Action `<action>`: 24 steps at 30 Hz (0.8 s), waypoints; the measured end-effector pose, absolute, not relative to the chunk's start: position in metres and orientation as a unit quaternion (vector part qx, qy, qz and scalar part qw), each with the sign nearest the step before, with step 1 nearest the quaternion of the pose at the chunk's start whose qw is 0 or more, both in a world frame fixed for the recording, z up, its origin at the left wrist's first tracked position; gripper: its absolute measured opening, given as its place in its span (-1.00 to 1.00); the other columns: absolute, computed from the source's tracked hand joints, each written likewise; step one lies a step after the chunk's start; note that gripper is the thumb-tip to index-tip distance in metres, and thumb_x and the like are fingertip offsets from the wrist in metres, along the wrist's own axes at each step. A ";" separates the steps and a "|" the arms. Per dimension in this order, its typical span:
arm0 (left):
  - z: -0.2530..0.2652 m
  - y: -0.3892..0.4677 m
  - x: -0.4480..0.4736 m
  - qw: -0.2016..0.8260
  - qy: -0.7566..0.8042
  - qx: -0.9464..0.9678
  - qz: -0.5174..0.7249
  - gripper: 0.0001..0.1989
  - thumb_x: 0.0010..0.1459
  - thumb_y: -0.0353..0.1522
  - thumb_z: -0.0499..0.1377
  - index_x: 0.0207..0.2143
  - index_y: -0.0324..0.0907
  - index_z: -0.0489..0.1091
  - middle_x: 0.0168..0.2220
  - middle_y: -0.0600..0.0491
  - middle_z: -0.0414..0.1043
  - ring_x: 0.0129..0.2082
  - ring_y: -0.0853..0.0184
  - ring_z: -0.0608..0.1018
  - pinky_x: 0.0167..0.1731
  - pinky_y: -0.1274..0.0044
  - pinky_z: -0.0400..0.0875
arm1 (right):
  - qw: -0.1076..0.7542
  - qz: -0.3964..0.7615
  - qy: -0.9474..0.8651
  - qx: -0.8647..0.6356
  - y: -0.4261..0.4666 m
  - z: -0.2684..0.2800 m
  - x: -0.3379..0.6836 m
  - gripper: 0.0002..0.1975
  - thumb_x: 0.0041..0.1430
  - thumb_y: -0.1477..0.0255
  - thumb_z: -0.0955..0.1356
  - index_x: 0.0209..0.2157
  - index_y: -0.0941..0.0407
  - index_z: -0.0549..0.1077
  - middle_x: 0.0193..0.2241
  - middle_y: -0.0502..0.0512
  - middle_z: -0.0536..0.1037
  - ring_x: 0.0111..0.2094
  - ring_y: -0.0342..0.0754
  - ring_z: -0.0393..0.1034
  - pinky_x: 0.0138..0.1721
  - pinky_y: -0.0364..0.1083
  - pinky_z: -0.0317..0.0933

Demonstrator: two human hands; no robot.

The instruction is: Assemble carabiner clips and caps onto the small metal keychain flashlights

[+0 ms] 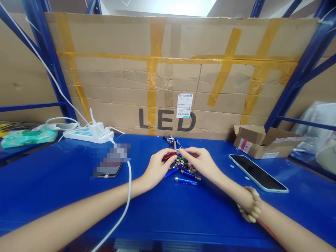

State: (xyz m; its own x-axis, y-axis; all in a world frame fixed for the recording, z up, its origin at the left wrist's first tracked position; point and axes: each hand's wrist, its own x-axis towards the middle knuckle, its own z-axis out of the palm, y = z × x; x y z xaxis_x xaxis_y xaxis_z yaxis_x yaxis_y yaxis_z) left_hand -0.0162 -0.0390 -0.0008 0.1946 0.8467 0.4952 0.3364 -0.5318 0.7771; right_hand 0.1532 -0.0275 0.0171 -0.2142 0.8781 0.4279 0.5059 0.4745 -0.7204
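Observation:
My left hand (160, 164) is closed around a small red metal tube (170, 156), which looks like a penlight body. At the tube's right end, the fingers of my right hand (203, 161) are pinched together; what lies between them is too small and hidden to make out. Below and behind both hands is a pile of small metal parts (181, 162) with blue, silver and green pieces. A blue tube (185, 181) lies at the pile's near edge, and another blue tube (171, 173) rests by my left fingertips.
A phone (258, 173) lies on the blue table (157, 217) at right, near an open cardboard box (265, 141). At left are a white power strip (89, 134), a partly blurred phone (111, 169) and a white cable (128, 196) crossing over my left forearm. Taped cardboard (118, 84) stands behind.

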 end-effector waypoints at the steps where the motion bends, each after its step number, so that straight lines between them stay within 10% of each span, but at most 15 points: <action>1: -0.001 -0.040 -0.016 0.265 0.401 0.731 0.485 -0.84 0.13 -0.34 0.07 -0.25 -0.18 0.37 -0.25 0.04 0.46 -0.23 0.34 0.48 -0.22 0.53 0.35 | 0.422 0.263 -0.741 -0.451 -0.030 0.017 0.150 -0.61 0.04 0.13 0.31 -0.31 0.15 0.56 -0.60 0.03 0.50 -0.64 -0.17 0.27 -0.62 -0.18 0.12; 8: -0.004 -0.043 -0.017 0.230 0.399 0.762 0.455 -0.89 0.17 -0.35 0.00 -0.26 -0.14 0.28 -0.23 0.04 0.43 -0.20 0.32 0.46 -0.17 0.48 0.33 | 0.463 0.395 -0.649 -0.456 -0.044 0.022 0.137 -0.61 -0.06 0.16 0.37 -0.30 0.17 0.57 -0.72 -0.06 0.37 -0.71 -0.24 0.17 -0.72 -0.23 0.10; 15: -0.007 -0.047 -0.018 0.113 0.451 0.759 0.456 -0.94 0.16 -0.34 0.03 -0.32 -0.13 0.25 -0.28 0.07 0.39 -0.25 0.33 0.44 -0.22 0.47 0.32 | 0.476 0.524 -0.547 -0.446 -0.049 0.023 0.133 -0.65 -0.14 0.21 0.43 -0.34 0.16 0.55 -0.41 0.10 0.51 -0.52 -0.21 0.33 -0.68 -0.29 0.17; 24: -0.005 -0.050 -0.016 0.165 0.441 0.757 0.452 -0.94 0.16 -0.34 0.00 -0.37 -0.12 0.17 -0.32 0.10 0.41 -0.34 0.36 0.46 -0.33 0.53 0.29 | 0.510 0.397 -0.632 -0.427 -0.051 0.021 0.133 -0.66 -0.11 0.17 0.40 -0.44 0.19 0.53 -0.67 -0.01 0.37 -0.68 -0.23 0.19 -0.75 -0.25 0.15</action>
